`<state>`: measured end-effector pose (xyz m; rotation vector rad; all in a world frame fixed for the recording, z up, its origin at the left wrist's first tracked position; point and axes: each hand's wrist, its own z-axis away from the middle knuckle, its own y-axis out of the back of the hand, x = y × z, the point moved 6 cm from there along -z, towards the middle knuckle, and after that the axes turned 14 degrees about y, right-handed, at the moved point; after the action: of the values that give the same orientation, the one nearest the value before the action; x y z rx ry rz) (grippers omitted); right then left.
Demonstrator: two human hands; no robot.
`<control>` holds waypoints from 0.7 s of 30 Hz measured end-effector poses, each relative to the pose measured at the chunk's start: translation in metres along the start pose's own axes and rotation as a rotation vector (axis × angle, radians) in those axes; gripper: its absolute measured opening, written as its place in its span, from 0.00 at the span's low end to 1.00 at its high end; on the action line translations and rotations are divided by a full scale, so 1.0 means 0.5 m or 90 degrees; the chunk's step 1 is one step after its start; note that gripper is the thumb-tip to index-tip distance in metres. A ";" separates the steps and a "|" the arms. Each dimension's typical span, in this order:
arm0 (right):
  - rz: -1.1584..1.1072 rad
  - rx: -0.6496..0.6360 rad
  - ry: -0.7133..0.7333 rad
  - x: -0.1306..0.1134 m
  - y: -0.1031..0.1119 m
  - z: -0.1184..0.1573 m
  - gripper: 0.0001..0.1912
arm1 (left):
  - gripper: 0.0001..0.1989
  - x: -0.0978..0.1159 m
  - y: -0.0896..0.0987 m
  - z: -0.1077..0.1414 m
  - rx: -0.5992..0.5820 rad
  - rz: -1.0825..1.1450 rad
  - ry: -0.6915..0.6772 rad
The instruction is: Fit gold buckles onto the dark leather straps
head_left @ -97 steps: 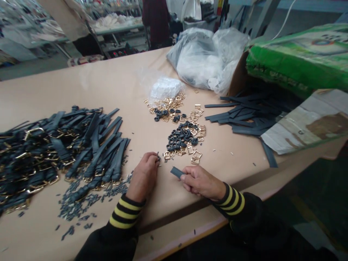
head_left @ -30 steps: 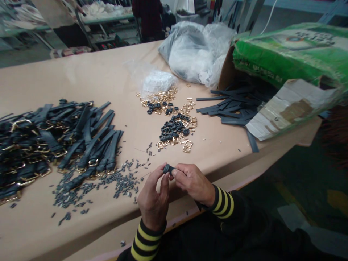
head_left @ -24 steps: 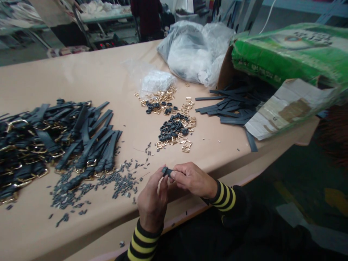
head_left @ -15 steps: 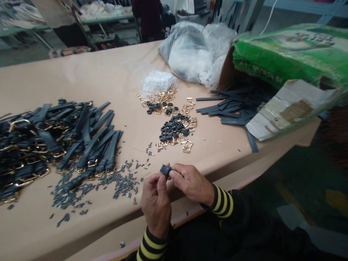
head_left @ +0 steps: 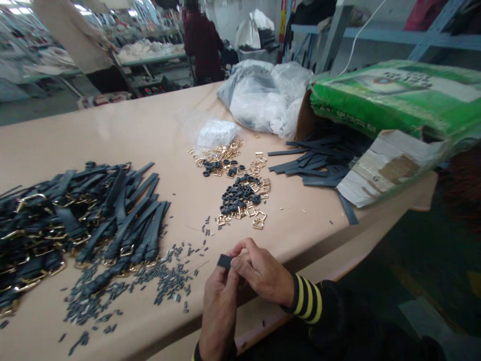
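Note:
Between both hands, at the table's front edge, is a dark strap (head_left: 224,261); only its squared end shows past the fingers. My left hand (head_left: 221,300) pinches it from below, thumb on top. My right hand (head_left: 261,271) meets it from the right, thumb and fingers closed on the same piece. The rest of the strap is hidden by the hands. Just beyond them lie dark strap loops (head_left: 240,194) and gold buckles (head_left: 259,219). Small dark cut bits (head_left: 171,278) are scattered to the left of the hands.
A large heap of buckled straps (head_left: 86,210) covers the table's left side. At right, loose straps (head_left: 319,163) spill from a green box (head_left: 379,98). Clear plastic bags (head_left: 263,95) sit at the back. Two people stand beyond the table (head_left: 124,125).
My right hand has shifted its grip and now covers more of the strap, with its fingers against my left hand. The view has tilted up, so the table things appear lower.

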<state>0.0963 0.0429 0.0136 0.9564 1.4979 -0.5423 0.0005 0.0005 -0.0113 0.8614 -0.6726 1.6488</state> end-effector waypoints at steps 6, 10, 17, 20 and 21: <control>-0.037 -0.042 0.001 0.015 0.020 -0.011 0.05 | 0.08 0.014 -0.010 -0.019 -0.040 0.217 -0.013; -0.093 -0.069 -0.002 0.026 0.040 -0.018 0.06 | 0.08 0.032 -0.017 -0.041 -0.050 0.224 -0.018; -0.240 -0.007 -0.105 0.070 0.070 -0.028 0.11 | 0.14 0.126 0.044 -0.108 0.156 -0.270 -0.144; -0.306 0.054 -0.123 0.084 0.074 -0.028 0.11 | 0.13 0.167 0.052 -0.141 0.264 -0.549 -0.232; -0.319 0.060 -0.121 0.085 0.074 -0.028 0.11 | 0.12 0.173 0.046 -0.152 0.257 -0.616 -0.247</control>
<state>0.1205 0.0851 -0.0180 0.5738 1.5477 -1.0420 -0.0481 0.1041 0.0159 1.5186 -0.0935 0.7354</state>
